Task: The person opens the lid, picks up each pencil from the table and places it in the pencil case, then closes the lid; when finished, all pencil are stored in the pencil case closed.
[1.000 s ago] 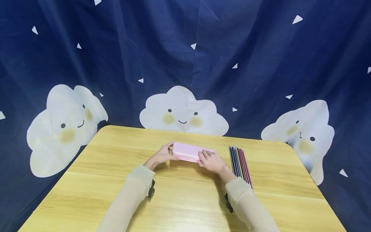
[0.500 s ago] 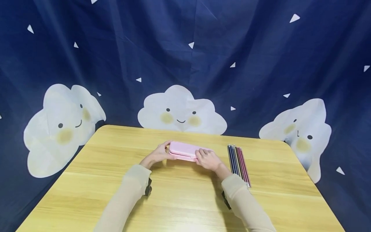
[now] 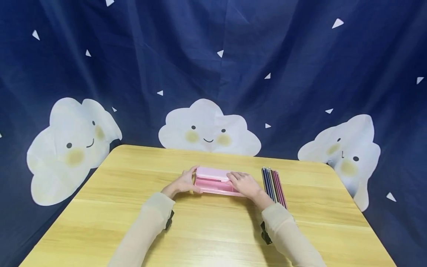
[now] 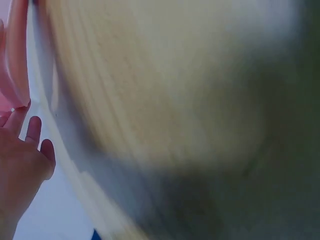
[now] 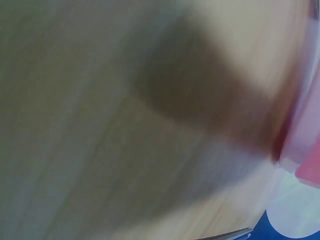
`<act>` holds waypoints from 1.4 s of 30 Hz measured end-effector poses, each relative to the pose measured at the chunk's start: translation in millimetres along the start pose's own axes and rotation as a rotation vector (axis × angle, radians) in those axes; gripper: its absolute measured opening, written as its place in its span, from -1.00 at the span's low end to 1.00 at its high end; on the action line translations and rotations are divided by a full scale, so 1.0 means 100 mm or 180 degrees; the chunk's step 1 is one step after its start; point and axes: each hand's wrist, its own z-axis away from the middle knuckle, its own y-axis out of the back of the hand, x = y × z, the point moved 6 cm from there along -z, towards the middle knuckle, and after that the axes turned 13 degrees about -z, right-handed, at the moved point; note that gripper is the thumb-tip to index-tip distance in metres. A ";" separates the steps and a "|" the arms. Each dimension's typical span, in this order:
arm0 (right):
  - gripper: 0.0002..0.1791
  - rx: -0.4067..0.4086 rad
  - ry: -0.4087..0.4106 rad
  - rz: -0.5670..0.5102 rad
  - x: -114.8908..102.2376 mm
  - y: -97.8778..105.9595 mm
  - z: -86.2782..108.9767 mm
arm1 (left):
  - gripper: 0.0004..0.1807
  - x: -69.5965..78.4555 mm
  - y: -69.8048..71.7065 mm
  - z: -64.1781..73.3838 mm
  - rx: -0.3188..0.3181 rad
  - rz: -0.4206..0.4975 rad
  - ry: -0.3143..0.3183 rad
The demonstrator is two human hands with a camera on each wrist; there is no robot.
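Observation:
A pink pencil case [image 3: 215, 185] lies on the table with its lid [image 3: 211, 172] partly raised, so the pink inside shows along the front. My left hand [image 3: 182, 182] grips the case's left end, thumb at the front corner and fingers behind. At the other end, my right hand [image 3: 247, 184] holds the lid with its fingers bent over the front edge and hides that corner. The left wrist view shows the end of the case [image 4: 17, 65] against the fingers. Only a slice of the case [image 5: 307, 140] appears in the right wrist view.
Just right of the right hand lies a row of several pencils [image 3: 274, 187], dark blue and dark red, side by side. The wooden table [image 3: 213, 230] has rounded far corners. Behind it hangs a dark blue curtain [image 3: 186, 44] with white clouds.
The lid has gone from closed to partly raised, baring the inside of the case. My right hand has shifted slightly right with the lid; the left hand keeps its grip.

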 end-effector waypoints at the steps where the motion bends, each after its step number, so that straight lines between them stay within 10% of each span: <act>1: -0.46 -0.0031 -0.0084 -0.0076 0.02 0.01 -0.01 | 0.24 0.00 0.00 0.01 0.0009 -0.0144 -0.0026; 11: -0.70 0.0186 -0.1563 -0.0835 0.31 0.10 -0.14 | 0.41 0.04 -0.02 0.04 0.0078 -0.0745 -0.0285; 23: -0.90 0.0887 -0.1823 -0.0222 0.46 0.19 0.01 | 0.45 -0.02 -0.11 0.06 0.0058 -0.0993 -0.0297; 28: -0.76 0.0522 -0.1828 -0.0269 0.52 0.14 0.03 | 0.45 -0.01 -0.10 0.05 0.0056 -0.1016 -0.0340; 36: -0.42 -0.0798 -0.2380 -0.1023 0.63 -0.15 0.27 | 0.30 0.03 -0.11 0.05 -0.0088 -0.1243 -0.0355; 42: -0.30 -0.0988 -0.2506 -0.1618 0.63 -0.22 0.36 | 0.20 0.07 -0.10 0.07 -0.0134 -0.1414 -0.0417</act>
